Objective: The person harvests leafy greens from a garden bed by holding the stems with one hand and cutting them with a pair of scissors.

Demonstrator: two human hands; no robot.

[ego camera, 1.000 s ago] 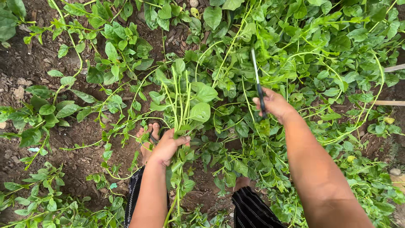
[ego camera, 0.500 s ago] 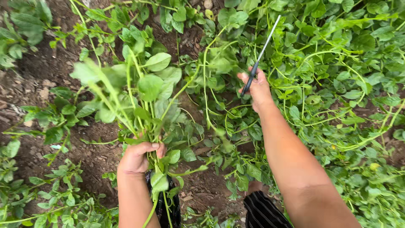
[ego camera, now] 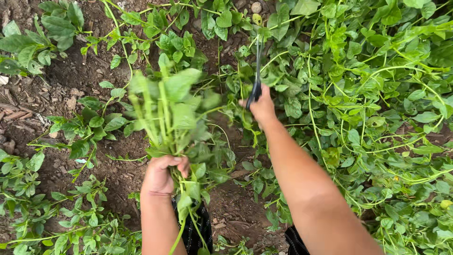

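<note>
At the far left the soil [ego camera: 71, 66] lies bare and dark, with low leafy plants [ego camera: 33, 47] along its left edge and more of them down at the bottom left corner.

My left hand [ego camera: 160, 177] is closed into a fist around a bunch [ego camera: 167, 106] of cut green stems. My fingers [ego camera: 177, 161] wrap over the stems from the left, with the fingertips curled round onto the right side, so the stems pass straight through the fist. The leafy tops stand up and fan out above my knuckles, a bit blurred, while the loose stem ends hang below my wrist, over a dark striped cloth [ego camera: 196, 229] at the bottom edge.

Just right of the bunch, a patch of brown soil shows between my two forearms.

My right hand [ego camera: 260, 106] is clenched on the black handles of the scissors [ego camera: 257, 71]. The handles are buried in my grip; the blades point up and away from me into the vines [ego camera: 368, 94]. I cannot tell whether the blades are parted.

The vines cover the ground thickly all the way to the right edge.
</note>
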